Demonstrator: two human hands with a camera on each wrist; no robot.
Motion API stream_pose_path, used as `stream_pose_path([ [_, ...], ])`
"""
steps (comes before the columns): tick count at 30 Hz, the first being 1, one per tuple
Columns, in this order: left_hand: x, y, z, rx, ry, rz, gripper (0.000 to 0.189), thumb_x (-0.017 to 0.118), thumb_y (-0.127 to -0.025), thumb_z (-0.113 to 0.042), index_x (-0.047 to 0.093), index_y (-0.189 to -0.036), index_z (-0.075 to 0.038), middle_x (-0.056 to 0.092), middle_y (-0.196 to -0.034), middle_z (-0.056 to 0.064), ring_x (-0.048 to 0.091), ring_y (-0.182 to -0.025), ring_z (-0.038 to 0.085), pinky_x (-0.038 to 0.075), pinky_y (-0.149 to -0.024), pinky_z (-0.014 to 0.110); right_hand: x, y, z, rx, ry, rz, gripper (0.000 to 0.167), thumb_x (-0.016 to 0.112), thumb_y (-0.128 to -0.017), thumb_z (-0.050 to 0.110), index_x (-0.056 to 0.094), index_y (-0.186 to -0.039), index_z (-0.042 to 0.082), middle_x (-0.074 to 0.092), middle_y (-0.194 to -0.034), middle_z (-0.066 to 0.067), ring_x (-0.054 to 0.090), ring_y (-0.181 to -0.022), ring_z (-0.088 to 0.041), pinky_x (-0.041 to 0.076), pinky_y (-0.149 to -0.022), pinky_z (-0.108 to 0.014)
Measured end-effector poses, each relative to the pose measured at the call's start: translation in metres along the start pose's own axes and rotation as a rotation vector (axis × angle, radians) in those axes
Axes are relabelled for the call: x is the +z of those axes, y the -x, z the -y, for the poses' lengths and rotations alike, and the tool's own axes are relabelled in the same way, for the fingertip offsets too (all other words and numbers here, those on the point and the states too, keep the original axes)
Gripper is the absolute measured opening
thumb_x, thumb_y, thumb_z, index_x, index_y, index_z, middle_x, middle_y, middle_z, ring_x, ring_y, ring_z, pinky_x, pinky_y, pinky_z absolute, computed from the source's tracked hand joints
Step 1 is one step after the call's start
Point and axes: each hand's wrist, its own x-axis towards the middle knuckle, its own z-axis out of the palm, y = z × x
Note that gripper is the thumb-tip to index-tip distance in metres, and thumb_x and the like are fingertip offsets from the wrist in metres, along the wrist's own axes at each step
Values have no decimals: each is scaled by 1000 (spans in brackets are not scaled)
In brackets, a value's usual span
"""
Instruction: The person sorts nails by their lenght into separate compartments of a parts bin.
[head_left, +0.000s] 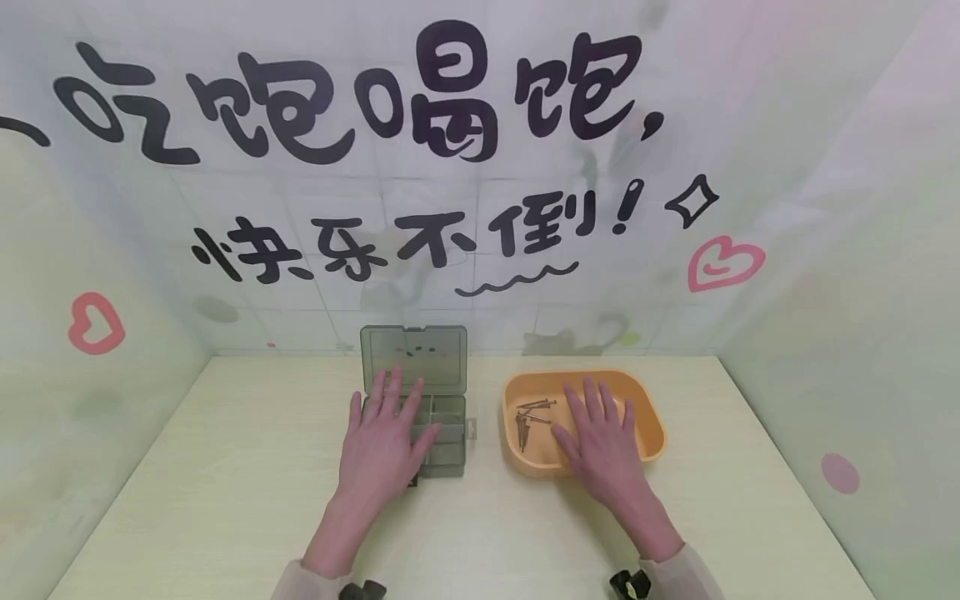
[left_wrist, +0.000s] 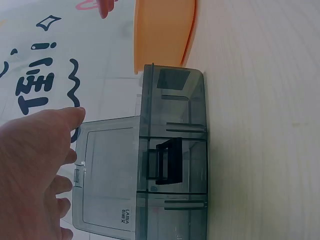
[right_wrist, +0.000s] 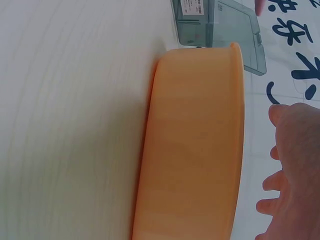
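Note:
A grey see-through compartment box (head_left: 447, 457) stands on the table with its lid (head_left: 442, 358) raised at the back. My left hand (head_left: 382, 446) is spread flat over the box's left part, fingers straight and holding nothing. To the right sits an orange plastic basin (head_left: 536, 465), with several screws or nails (head_left: 522, 429) lying in its left side. Over the basin's right part is my right hand (head_left: 606, 446), fingers spread and straight, grasping nothing. In the left wrist view, the box (left_wrist: 172, 215) shows its front wall with a black latch (left_wrist: 170, 161).
The pale wooden table (head_left: 225, 483) is closed in by a printed white backdrop (head_left: 337, 192) with black lettering and pink hearts. A small clear hanging tab (head_left: 472, 428) juts from the box's right side, towards the basin.

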Motion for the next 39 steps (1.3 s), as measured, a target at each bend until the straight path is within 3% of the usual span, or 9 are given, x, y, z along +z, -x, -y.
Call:
stream_pose_path([
  [13,-4,2,-1,-11,-4,10,72,57,-102,-53,41,-158,-10,20,-167,20,15,-154,41,9,-121,64,1,3,0,-3,-21,1,64,56,-106,40,39,-157,5,28,-162,-28,23,-150,-48,12,-115,-72],
  [24,-2,4,5,-4,-11,-35,73,59,-101,-52,42,-157,-8,26,-164,24,18,-153,42,15,-118,68,3,2,-4,7,-37,6,63,57,-105,39,41,-156,4,29,-162,-27,25,-149,-47,15,-115,-73],
  [30,0,5,10,-19,2,-22,79,63,-98,-53,41,-157,-6,26,-164,25,19,-152,44,16,-117,69,7,5,-6,10,-167,-17,62,62,-103,34,45,-152,-1,30,-160,-30,27,-147,-50,19,-114,-71],
  [35,1,8,17,-54,60,30,88,66,-96,-54,32,-160,-4,19,-166,26,13,-153,46,14,-116,71,11,5,-5,26,-314,-7,63,64,-103,30,43,-151,-4,31,-159,-32,29,-146,-51,24,-115,-68],
  [39,1,12,26,-79,111,62,91,67,-96,-52,27,-161,-2,17,-166,27,11,-152,49,13,-116,72,10,2,-5,57,-363,16,64,64,-103,28,41,-152,-6,31,-159,-32,33,-143,-52,31,-112,-67],
])
